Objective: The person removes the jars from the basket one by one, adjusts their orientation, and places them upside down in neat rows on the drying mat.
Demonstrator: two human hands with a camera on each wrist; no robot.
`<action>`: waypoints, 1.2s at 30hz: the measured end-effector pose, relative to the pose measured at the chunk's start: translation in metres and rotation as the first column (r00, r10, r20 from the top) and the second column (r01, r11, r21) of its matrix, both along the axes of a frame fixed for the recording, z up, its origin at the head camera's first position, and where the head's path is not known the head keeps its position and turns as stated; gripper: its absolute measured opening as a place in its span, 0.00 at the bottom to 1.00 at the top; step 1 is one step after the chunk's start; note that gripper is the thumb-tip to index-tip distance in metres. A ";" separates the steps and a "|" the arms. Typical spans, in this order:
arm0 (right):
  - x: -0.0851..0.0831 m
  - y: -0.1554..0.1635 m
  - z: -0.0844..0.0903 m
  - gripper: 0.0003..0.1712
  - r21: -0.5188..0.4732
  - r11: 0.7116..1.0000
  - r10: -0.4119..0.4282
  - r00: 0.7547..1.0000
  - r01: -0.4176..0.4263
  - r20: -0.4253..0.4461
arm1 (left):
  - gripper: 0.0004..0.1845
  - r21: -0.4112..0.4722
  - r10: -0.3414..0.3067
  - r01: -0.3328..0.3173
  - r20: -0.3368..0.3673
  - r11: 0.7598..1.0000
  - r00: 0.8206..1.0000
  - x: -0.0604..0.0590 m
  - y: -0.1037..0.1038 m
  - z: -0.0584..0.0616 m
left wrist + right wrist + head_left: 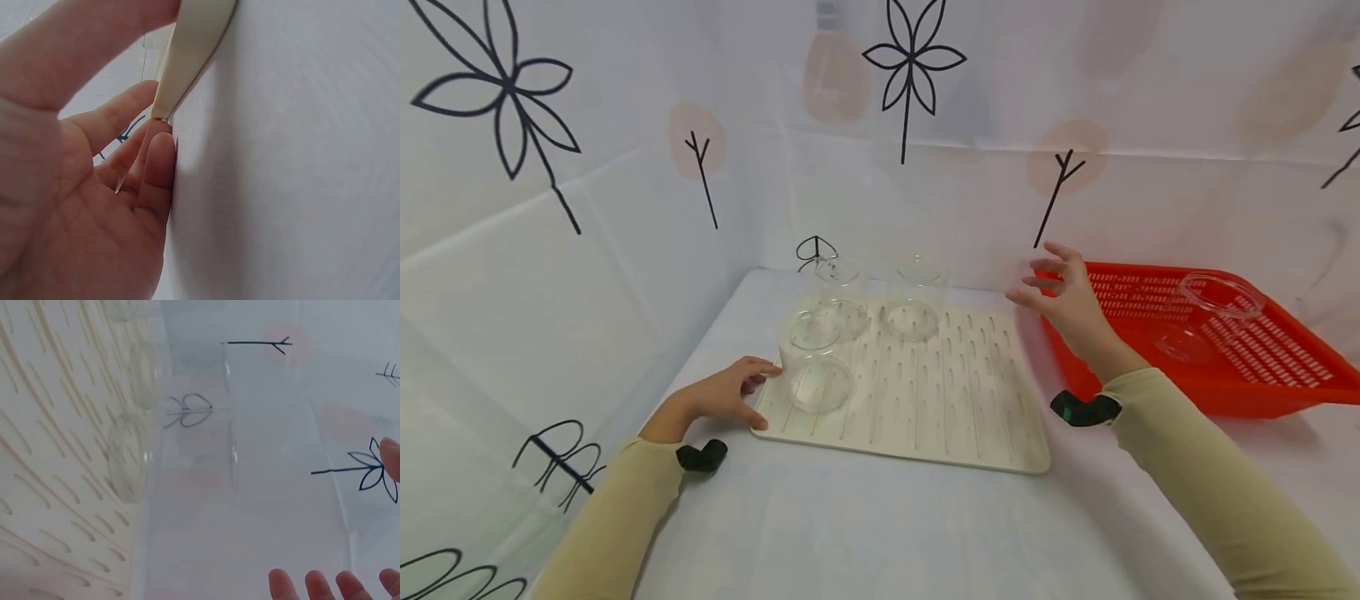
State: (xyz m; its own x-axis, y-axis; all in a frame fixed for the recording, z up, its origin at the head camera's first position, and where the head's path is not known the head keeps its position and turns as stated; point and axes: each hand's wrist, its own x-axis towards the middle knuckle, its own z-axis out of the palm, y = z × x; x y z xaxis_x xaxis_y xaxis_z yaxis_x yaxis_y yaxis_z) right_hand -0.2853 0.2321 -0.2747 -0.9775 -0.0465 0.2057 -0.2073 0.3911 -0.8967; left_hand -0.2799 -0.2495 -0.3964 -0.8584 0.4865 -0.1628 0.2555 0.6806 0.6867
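The cream rectangular mat (951,417) with oblong markings lies on the white cloth (850,533), the left hand (722,393) resting relaxed fingers and thumb against its left edge, and three clear round cups (817,362) stand toward its left side. Farther right, the right hand (1067,304) hangs spread and empty near the red perforated plastic basket (1240,396), where another clear round cup (1202,321) sits.

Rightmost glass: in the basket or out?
In. The head view shows the glass inside the basket, its base within the red walls.
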 end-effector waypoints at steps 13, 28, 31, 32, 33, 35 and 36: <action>-0.005 0.038 0.009 0.50 -0.109 0.991 -0.081 0.997 0.081 0.007 | 0.47 -0.002 -0.002 0.002 -0.003 1.000 1.000 -0.002 0.000 -0.001; -0.012 0.081 0.014 0.55 -0.310 0.938 -0.149 0.988 0.157 0.052 | 0.47 0.015 -0.006 0.006 0.008 1.000 1.000 -0.001 0.001 -0.001; -0.014 0.092 0.013 0.54 -0.355 0.920 -0.152 0.986 0.164 0.063 | 0.47 0.019 -0.012 0.012 0.009 1.000 1.000 -0.001 0.002 -0.002; -0.014 0.096 0.013 0.54 -0.360 0.917 -0.157 0.985 0.170 0.065 | 0.47 0.020 -0.013 0.013 0.010 1.000 1.000 -0.002 0.001 -0.002; -0.014 0.099 0.013 0.55 -0.355 0.917 -0.166 0.983 0.181 0.073 | 0.47 0.018 -0.014 0.014 0.008 1.000 1.000 -0.002 0.001 -0.002; -0.015 0.107 0.013 0.55 -0.352 0.913 -0.187 0.978 0.207 0.089 | 0.47 0.018 -0.012 0.011 0.010 1.000 1.000 -0.002 0.000 -0.002; -0.016 0.111 0.014 0.55 -0.346 0.911 -0.203 0.974 0.225 0.100 | 0.48 0.015 -0.005 0.004 0.013 1.000 1.000 -0.001 0.000 -0.001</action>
State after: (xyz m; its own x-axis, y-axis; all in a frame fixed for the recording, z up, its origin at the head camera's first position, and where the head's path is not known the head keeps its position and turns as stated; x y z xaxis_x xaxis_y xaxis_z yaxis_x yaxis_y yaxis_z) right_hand -0.3012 0.3431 -0.2609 -0.9669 0.2302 0.1103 -0.0953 0.0755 -0.9926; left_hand -0.2814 -0.2496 -0.3975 -0.8540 0.4928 -0.1667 0.2495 0.6692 0.7000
